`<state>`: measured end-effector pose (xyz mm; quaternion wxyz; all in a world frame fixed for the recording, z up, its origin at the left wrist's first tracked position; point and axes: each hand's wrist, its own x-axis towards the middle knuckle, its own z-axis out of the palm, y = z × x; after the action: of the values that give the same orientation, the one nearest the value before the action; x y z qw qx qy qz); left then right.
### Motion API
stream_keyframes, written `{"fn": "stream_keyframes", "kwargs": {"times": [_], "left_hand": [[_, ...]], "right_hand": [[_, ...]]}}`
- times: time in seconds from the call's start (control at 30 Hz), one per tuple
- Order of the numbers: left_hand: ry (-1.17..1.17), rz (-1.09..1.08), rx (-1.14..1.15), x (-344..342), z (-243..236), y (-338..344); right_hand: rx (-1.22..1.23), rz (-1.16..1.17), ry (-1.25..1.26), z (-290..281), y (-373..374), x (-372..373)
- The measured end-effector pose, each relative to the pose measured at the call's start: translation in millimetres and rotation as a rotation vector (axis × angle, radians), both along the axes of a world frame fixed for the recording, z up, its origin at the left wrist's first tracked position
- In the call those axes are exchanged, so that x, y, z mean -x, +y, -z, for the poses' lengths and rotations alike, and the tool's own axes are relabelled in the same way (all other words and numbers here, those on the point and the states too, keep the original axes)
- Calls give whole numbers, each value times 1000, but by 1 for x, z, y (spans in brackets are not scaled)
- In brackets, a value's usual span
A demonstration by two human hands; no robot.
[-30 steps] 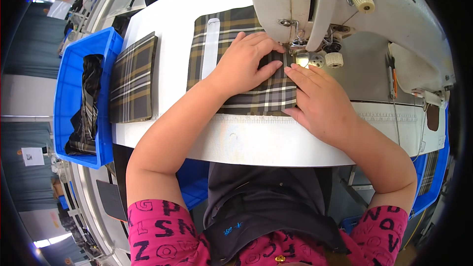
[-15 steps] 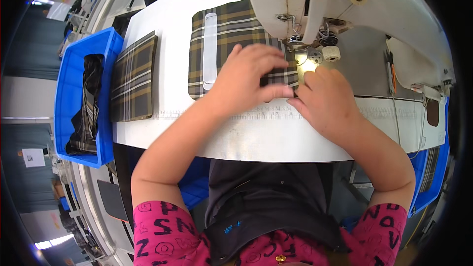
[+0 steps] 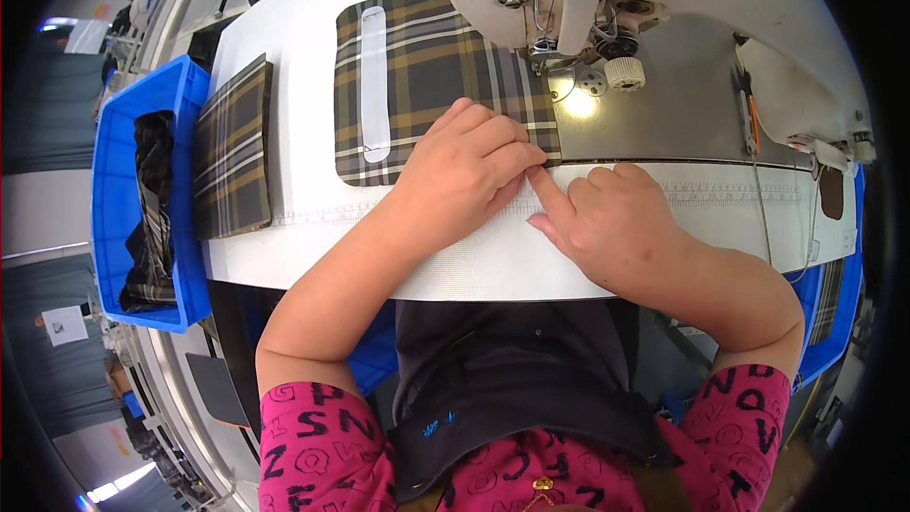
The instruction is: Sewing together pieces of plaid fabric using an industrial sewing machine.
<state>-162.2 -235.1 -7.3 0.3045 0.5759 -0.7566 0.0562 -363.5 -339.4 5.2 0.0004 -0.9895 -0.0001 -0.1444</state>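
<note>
A plaid fabric piece (image 3: 427,66) in black, tan and white lies flat, its far right part under the sewing machine's needle area (image 3: 542,62). A pale strip with rounded ends (image 3: 375,85) lies on its left part. My left hand (image 3: 464,166) rests over the piece's near edge, fingers together and closed at the near right corner; the thumb is mostly hidden. At the same corner, my right hand (image 3: 607,223) reaches its index finger to the left fingertips. Its thumb stands apart from the index, its other fingers are bent, and nothing shows in its grasp.
A stack of plaid pieces (image 3: 237,152) lies at the table's left end, beside a blue bin (image 3: 194,275) holding dark plaid cloth (image 3: 152,218). Orange-handled snips (image 3: 749,118) hang near the machine's right side. A printed ruler (image 3: 730,193) runs along the white table (image 3: 474,270).
Both hands have come nearer to me, and the right has shifted left of its spot beside the needle. My left fingers have closed over the fabric's corner. The whole view has shifted slightly.
</note>
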Motion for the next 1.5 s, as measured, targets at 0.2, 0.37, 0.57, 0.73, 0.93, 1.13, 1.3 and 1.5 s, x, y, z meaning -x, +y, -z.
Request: {"fn": "stream_keyframes", "kwargs": {"times": [0.2, 0.37, 0.57, 0.73, 0.93, 1.13, 1.3, 1.5], "left_hand": [[12, 24, 15, 0, 0, -1], [14, 31, 0, 0, 0, 0], [-85, 0, -31, 4, -10, 6], [-137, -32, -107, 0, -9, 13], [-98, 0, -100, -4, -8, 11], [-54, 2, -117, -15, -6, 2], [-35, 3, -125, -27, -5, -8], [5, -34, -152, -38, -3, -20]], "right_hand": [[-12, -2, -6, 1, -1, 0], [11, -19, 4, 4, -4, 1], [-133, 53, -101, -8, -21, -3], [-117, 37, -25, -6, -32, -3], [-114, 22, -6, -6, -35, -4], [-97, 67, 3, -4, -39, -10], [-110, 97, -58, 4, -47, -18], [-131, 159, -127, 5, -48, -26]]}}
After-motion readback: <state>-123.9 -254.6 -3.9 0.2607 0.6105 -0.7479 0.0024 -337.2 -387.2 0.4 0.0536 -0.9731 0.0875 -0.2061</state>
